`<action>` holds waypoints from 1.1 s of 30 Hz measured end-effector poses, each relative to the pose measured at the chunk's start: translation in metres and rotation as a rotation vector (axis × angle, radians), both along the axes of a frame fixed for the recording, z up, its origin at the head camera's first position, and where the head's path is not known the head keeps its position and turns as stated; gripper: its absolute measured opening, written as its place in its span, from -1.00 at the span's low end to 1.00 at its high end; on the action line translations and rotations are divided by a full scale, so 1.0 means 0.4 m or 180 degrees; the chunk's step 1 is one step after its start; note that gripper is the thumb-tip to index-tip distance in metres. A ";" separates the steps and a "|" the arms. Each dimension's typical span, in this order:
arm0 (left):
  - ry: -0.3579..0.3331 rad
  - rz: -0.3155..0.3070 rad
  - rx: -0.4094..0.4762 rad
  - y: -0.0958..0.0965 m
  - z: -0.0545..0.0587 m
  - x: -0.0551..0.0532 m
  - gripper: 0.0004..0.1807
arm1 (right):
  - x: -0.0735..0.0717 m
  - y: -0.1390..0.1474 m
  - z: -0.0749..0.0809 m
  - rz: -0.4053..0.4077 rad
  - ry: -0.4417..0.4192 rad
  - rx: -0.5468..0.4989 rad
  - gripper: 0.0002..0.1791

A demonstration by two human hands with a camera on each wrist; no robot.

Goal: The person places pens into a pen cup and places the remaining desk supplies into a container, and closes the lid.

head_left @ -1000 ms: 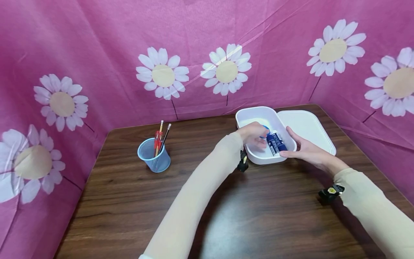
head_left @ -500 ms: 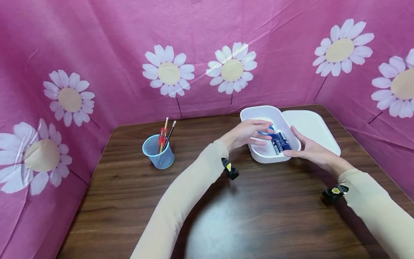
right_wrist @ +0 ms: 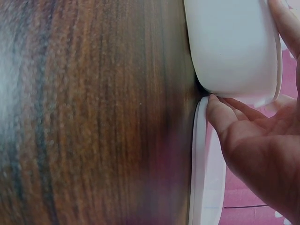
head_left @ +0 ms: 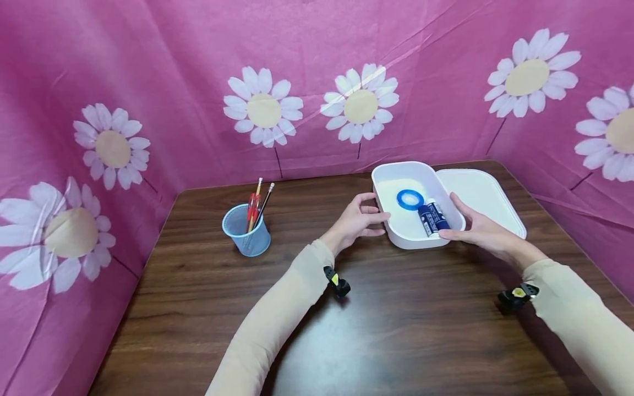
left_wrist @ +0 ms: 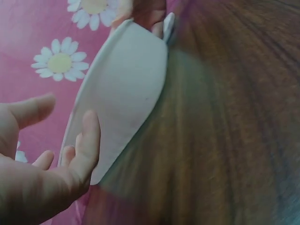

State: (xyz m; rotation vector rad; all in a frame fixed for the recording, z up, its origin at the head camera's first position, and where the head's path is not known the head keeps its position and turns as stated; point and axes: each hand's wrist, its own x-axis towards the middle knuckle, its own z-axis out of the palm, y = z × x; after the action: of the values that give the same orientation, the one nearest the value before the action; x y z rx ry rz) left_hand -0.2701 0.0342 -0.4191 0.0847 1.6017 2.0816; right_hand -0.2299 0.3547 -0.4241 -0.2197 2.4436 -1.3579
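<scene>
Toward the back right of the table stands a white lidless box [head_left: 411, 242]. Inside it lie a blue ring like a roll of tape [head_left: 410, 207] and two navy-and-white tubes [head_left: 427, 221] that look like glue sticks. My left hand [head_left: 355, 224] is at the box's left side with its fingers spread; whether the fingertips touch the wall is unclear. My right hand [head_left: 482, 234] holds the box's right front corner, one digit at the rim. In the right wrist view, other fingers of the right hand [right_wrist: 260, 136] reach to the lower edge of the box [right_wrist: 234, 51].
A white lid [head_left: 477, 192] lies flat on the table, right of the box. On the left stands a light-blue mesh cup [head_left: 247, 242] with pencils and red pens [head_left: 253, 209]. A pink flowered cloth [head_left: 307, 33] hangs behind the brown wooden table [head_left: 317, 335].
My left hand has come out of the box and moved left to its outer side, uncovering the blue ring. The right hand stays at the corner. The view has shifted slightly.
</scene>
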 end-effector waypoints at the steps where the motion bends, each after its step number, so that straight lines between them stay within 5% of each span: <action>1: -0.0001 -0.0046 0.0003 0.004 -0.004 0.002 -0.12 | 0.001 0.000 0.000 -0.0001 0.0004 0.0003 0.17; 5: -0.0004 -0.0203 0.0020 0.017 -0.012 0.007 0.02 | 0.005 -0.002 -0.001 -0.0009 0.0008 0.0019 0.18; 13: -0.0079 -0.0213 -0.0065 0.036 -0.001 0.005 0.12 | 0.005 -0.001 -0.006 -0.0011 -0.0011 0.0004 0.18; 33: -0.0301 -0.0166 0.0103 0.036 -0.002 -0.001 0.08 | 0.012 -0.002 0.016 -0.0017 0.0089 0.0227 0.19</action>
State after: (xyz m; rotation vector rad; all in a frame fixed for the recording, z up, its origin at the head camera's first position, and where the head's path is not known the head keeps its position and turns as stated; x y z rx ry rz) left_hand -0.2705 0.0485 -0.4200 0.0380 1.4947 2.0412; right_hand -0.2251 0.3537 -0.4178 -0.2160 2.5123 -1.2754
